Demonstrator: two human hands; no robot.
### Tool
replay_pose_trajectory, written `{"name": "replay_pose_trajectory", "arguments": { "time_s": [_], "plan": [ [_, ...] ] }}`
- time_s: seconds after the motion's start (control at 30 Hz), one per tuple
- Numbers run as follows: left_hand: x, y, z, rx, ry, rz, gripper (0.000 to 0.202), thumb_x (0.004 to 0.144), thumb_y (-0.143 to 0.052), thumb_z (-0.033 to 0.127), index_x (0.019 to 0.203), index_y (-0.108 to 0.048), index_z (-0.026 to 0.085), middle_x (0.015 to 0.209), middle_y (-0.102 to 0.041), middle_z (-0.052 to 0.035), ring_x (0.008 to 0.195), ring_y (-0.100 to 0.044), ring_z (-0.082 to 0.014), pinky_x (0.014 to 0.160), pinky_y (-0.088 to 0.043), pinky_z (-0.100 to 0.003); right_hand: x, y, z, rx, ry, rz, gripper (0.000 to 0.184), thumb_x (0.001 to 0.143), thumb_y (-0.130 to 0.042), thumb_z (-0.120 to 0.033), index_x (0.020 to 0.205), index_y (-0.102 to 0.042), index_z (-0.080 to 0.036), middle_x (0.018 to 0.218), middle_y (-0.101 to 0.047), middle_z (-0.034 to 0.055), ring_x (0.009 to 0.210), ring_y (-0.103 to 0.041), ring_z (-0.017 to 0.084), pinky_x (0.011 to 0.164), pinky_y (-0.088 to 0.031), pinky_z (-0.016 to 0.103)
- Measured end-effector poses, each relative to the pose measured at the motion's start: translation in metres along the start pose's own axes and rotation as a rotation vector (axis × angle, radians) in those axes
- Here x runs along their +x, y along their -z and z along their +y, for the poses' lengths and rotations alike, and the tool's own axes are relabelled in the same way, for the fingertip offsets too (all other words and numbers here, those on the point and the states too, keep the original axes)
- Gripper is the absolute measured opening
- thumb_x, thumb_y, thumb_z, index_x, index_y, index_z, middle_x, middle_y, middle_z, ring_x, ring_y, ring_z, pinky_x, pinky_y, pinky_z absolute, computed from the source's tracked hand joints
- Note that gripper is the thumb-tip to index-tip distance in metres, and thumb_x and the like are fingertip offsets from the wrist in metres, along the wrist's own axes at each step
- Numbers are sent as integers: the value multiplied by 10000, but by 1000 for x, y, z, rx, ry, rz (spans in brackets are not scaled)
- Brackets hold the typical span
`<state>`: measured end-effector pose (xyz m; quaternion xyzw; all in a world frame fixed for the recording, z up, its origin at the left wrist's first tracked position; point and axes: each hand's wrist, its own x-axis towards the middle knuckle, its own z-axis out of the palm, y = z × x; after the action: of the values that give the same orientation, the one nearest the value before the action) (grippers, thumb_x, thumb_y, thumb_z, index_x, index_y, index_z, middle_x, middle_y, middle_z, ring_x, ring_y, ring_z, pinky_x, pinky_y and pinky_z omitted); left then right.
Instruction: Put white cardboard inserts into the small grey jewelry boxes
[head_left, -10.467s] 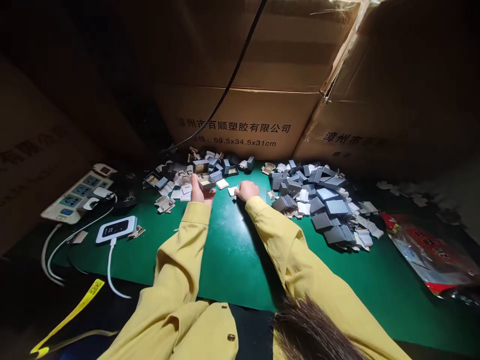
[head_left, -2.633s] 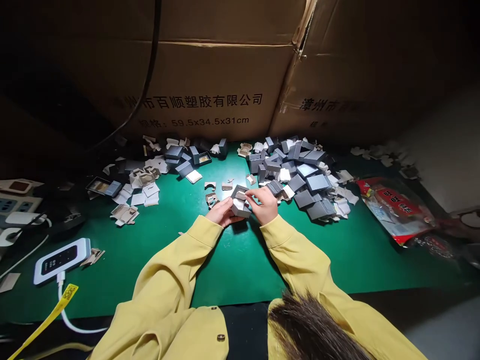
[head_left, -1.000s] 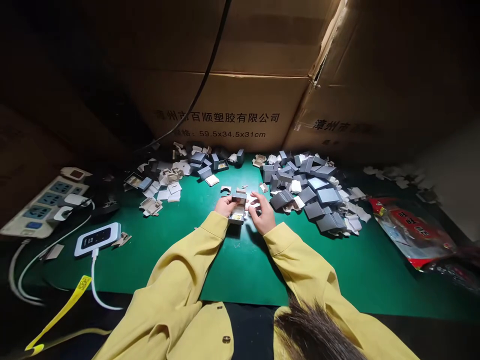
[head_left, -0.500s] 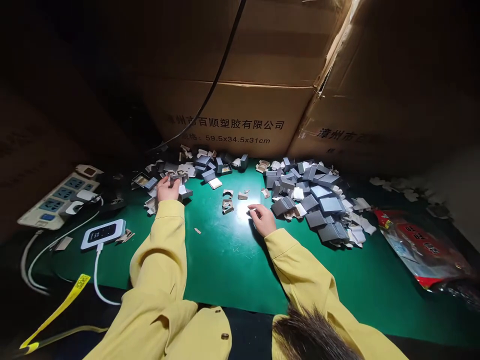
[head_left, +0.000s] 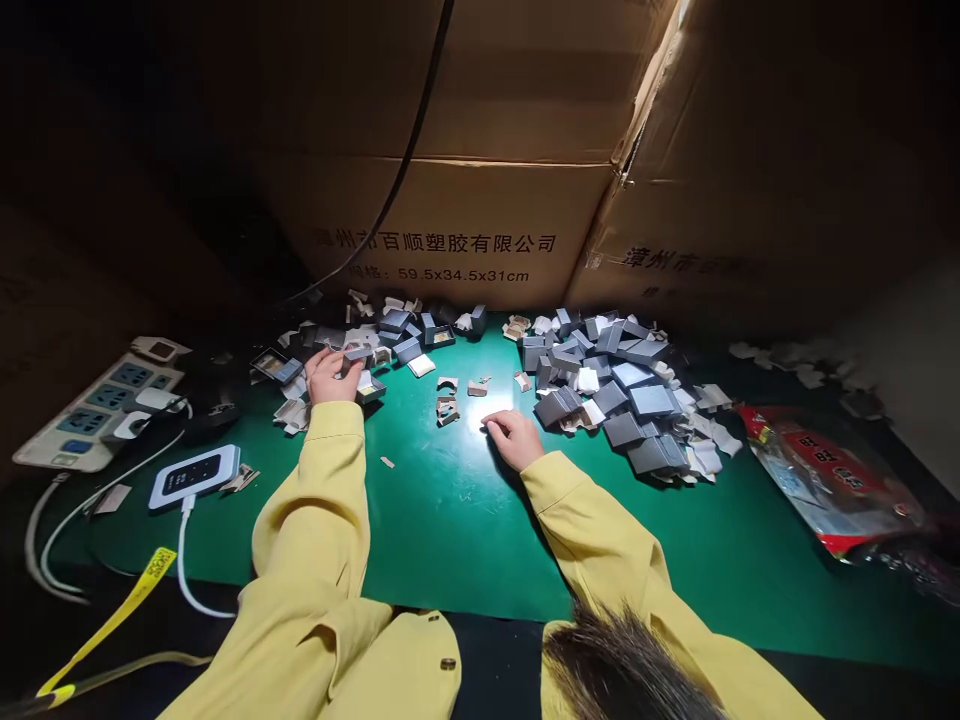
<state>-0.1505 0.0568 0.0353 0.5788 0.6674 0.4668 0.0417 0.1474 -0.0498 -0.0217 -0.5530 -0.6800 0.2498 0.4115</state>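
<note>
Within the left-hand heap, my left hand has its thumb and fingers closed on a small grey box lid. Just below and right of it lies an open small box with a pale inside. My right hand rests low over the green mat, fingers loosely curled and thumb tip a little apart; nothing shows in it. Beyond its fingertips lie torn cardboard inserts and a flat brown scrap.
A large pile of grey boxes and white paper stands at right, beside a red-and-clear plastic bag. At left are a power strip and a white device with cables. Big cartons wall off the back.
My left hand has lifted a grey box lid slightly from the heap, uncovering the open box beneath. My right hand stays nearly still. The whole view has shifted a little.
</note>
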Motion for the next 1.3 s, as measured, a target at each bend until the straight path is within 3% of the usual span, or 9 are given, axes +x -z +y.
{"name": "replay_pose_trajectory", "arguments": {
  "time_s": [0.1,0.2,0.33,0.47,0.63,0.87,1.07,1.2,1.3],
  "plan": [
    [1,19,12,-250,-164,-24,196,760,-627,259,863,-675,99,1043,-682,-103,1195,-484,-265,1084,-340,-407,1,1,-1,46,-7,11,238,851,-476,-303,788,-691,-224,846,-715,53,826,-632,213,771,-498,379],
    [-9,20,26,-551,-150,-244,321,798,-590,366,991,-667,120,1067,-687,-63,1083,-572,-263,1018,-403,-426,4,3,-2,187,-75,79,272,859,-473,-381,855,-687,-211,870,-706,55,800,-643,189,732,-516,345],
    [-44,-14,53,-655,-157,-519,444,740,-608,522,918,-717,130,949,-725,-105,888,-654,-282,835,-516,-433,6,8,0,468,-223,122,447,850,-455,-562,995,-646,-185,886,-690,78,704,-625,158,576,-517,286],
    [-78,-44,77,-738,-249,-784,243,723,-677,385,830,-761,183,1030,-714,-125,1020,-630,-291,956,-460,-446,1,13,-1,625,-278,72,541,778,-504,-644,989,-640,-165,796,-671,65,615,-592,144,467,-473,253],
    [-88,-51,82,-752,-248,-808,155,674,-722,294,809,-769,232,1010,-723,-97,1020,-623,-269,1015,-417,-458,-1,12,-4,681,-354,1,468,617,-703,-564,900,-623,-200,770,-665,21,635,-606,143,509,-518,266],
    [-92,-53,84,-772,-216,-780,161,666,-732,297,807,-761,225,1071,-703,-106,1120,-583,-292,1069,-369,-483,2,12,-3,610,-302,-60,422,593,-712,-561,749,-552,-203,635,-596,-29,536,-540,109,440,-455,227],
    [-84,-48,77,-766,-26,-678,252,702,-683,402,822,-740,188,1153,-671,-109,1187,-540,-305,1083,-354,-457,2,28,-7,298,-177,160,322,608,-737,-390,812,-579,-198,836,-588,21,649,-519,120,516,-455,241],
    [-82,-54,67,-902,349,-907,494,711,-656,541,973,-708,125,1138,-668,-142,1089,-598,-328,889,-508,-416,2,36,-10,94,-56,255,297,680,-679,-310,942,-612,-186,986,-586,68,783,-549,172,591,-486,287],
    [-87,-63,66,-1027,609,-1059,521,726,-666,525,1020,-682,96,1093,-677,-158,1024,-629,-312,813,-541,-399,2,36,-11,48,22,260,326,684,-665,-255,998,-609,-186,997,-577,71,774,-547,175,621,-507,311]
  ]
}}
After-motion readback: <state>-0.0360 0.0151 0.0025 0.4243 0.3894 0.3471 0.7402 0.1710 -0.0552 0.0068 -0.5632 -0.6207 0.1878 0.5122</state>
